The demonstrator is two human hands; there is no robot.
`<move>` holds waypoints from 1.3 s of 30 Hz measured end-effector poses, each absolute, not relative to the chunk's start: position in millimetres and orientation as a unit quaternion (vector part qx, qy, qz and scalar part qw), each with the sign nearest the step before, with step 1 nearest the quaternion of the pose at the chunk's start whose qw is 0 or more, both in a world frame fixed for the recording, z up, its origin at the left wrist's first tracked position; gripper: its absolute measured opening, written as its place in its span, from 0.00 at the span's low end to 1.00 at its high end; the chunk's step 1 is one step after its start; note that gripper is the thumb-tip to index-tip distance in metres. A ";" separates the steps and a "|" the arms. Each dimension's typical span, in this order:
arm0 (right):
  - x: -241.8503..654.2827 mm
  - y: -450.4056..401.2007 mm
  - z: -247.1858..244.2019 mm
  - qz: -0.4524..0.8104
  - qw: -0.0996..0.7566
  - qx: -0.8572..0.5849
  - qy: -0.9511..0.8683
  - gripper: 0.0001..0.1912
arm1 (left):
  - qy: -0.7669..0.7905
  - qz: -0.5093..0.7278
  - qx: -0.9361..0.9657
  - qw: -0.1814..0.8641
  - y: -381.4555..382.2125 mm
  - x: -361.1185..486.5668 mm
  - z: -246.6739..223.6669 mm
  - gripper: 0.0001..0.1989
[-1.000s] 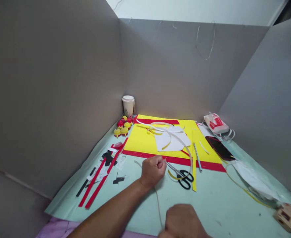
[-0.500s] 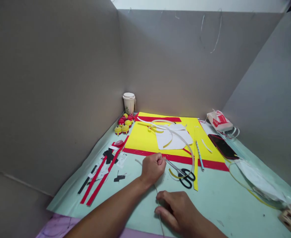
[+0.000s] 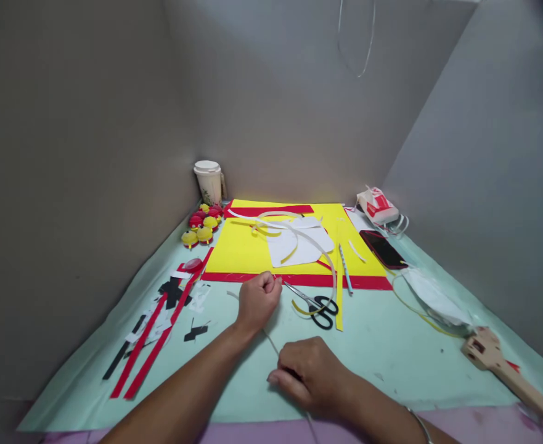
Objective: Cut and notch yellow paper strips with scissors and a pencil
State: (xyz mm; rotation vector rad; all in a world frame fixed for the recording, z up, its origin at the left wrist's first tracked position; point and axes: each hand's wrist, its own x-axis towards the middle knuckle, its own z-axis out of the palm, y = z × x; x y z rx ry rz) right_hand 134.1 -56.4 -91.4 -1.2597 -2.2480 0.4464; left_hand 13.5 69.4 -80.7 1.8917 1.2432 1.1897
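Note:
My left hand is closed in a fist above the green table cover, near the tip of the scissors. A thin pale strip passes through or under this fist, its far end showing to the left. Closer to me, my right hand is closed around the same strip, thumb and curled fingers together. The strip's near end trails out below that hand. Black-handled scissors lie beside a curled yellow-and-white strip and a straight yellow strip.
Yellow sheets with red edging carry white paper. Red strips and black scraps lie left. Behind are a lidded cup and small red-yellow balls. A phone, mask and wooden tool lie right.
The camera view has tilted down and turned right, so the table appears shifted left. My right hand's fingers have closed around the strip; my left fist keeps its shape.

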 end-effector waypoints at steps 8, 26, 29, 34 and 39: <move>136.9 -49.0 -86.5 0.299 0.370 -0.498 -0.725 0.20 | 0.438 0.503 0.693 0.273 65.8 10.3 -66.4 0.20; 150.4 -49.5 -84.0 0.377 0.477 -0.463 -0.645 0.24 | 0.487 0.378 0.496 0.612 20.4 -6.5 -62.7 0.17; 149.8 -49.6 -83.5 0.385 0.459 -0.463 -0.654 0.25 | 0.467 0.378 0.473 0.644 16.9 -6.5 -62.3 0.21; 148.0 -48.0 -86.3 0.422 0.437 -0.491 -0.624 0.23 | 0.443 0.448 0.436 0.642 23.3 -15.5 -58.3 0.23; 146.0 -46.2 -91.2 0.442 0.438 -0.505 -0.598 0.22 | 0.437 0.474 0.413 0.643 33.4 -22.0 -60.4 0.27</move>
